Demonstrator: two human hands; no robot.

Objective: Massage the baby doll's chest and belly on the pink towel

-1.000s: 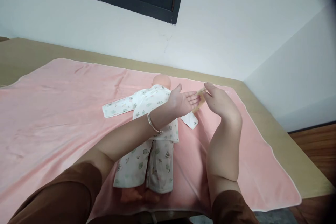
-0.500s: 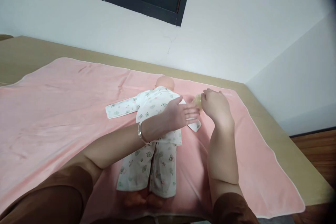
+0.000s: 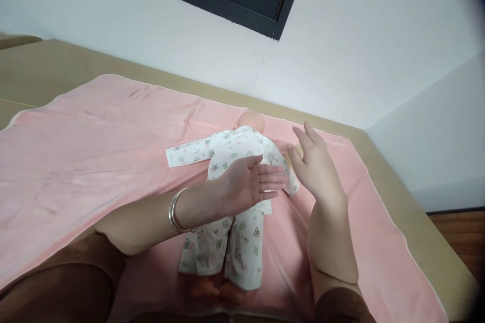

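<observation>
A baby doll (image 3: pixel 227 161) in white printed pyjamas lies on its back on a pink blanket (image 3: pixel 94 146), head toward the wall. My left hand (image 3: pixel 250 184) hovers palm up over the doll's chest, fingers stretched out flat, with a bracelet on the wrist. My right hand (image 3: pixel 312 166) is raised just right of the doll, fingers apart and holding nothing. A small yellowish object (image 3: pixel 298 150) peeks out behind my right hand, mostly hidden, lying on the blanket.
The blanket covers a tan table (image 3: pixel 413 222) set against a white wall (image 3: pixel 189 45) under a dark window frame. The table's right edge drops to a wooden floor (image 3: pixel 462 237). The doll's bare feet (image 3: pixel 215 290) point toward me.
My right hand has let go of the yellowish object and opened. My left hand drew back toward me over the doll's chest. The view shifted slightly.
</observation>
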